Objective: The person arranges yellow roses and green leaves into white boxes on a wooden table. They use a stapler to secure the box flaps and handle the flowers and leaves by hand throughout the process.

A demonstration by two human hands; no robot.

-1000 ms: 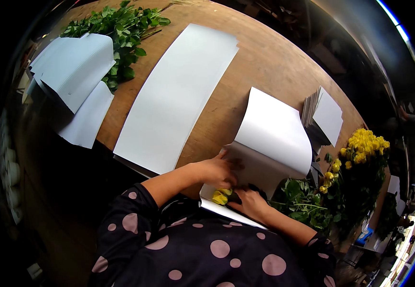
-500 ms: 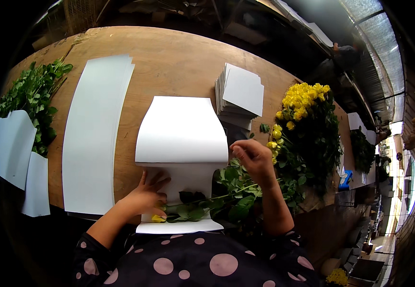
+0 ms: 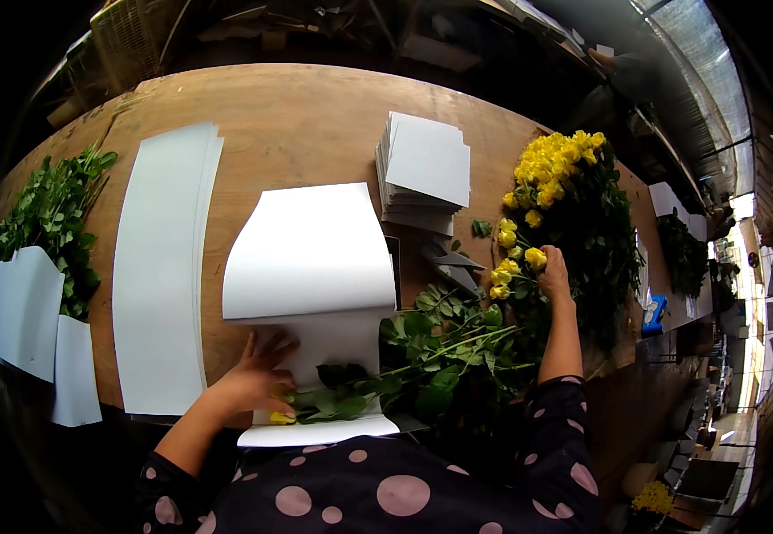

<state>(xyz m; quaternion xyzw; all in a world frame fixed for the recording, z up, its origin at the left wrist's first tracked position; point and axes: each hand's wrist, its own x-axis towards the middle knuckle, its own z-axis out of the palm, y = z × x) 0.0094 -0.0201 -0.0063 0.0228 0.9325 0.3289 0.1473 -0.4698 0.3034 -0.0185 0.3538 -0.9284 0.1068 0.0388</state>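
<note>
A white paper sheet (image 3: pixel 311 249) curls over in front of me, its lower part lying flat with a folded edge toward my body. On that lower part lie yellow roses (image 3: pixel 282 417), their leafy stems (image 3: pixel 440 356) running off to the right. My left hand (image 3: pixel 262 374) rests over the rose heads with its fingers spread, partly hiding them. To the right, my right hand (image 3: pixel 554 271) has its fingers closed around a yellow rose (image 3: pixel 536 259) just below the bloom, beside a big pile of yellow roses (image 3: pixel 560 165).
Stacked white cards (image 3: pixel 426 165) stand beyond the sheet, and long white sheets (image 3: pixel 164 267) lie to its left. Grey-handled cutters (image 3: pixel 453 265) lie near the stems. Wrapped greenery (image 3: pixel 57 214) is at the far left of the wooden table (image 3: pixel 297 116). A blue object (image 3: pixel 654 315) sits far right.
My right hand has moved right, from beside the paper sheet to the rose pile, and has taken hold of a rose. The cutters have come into sight. My left hand stays at the roses.
</note>
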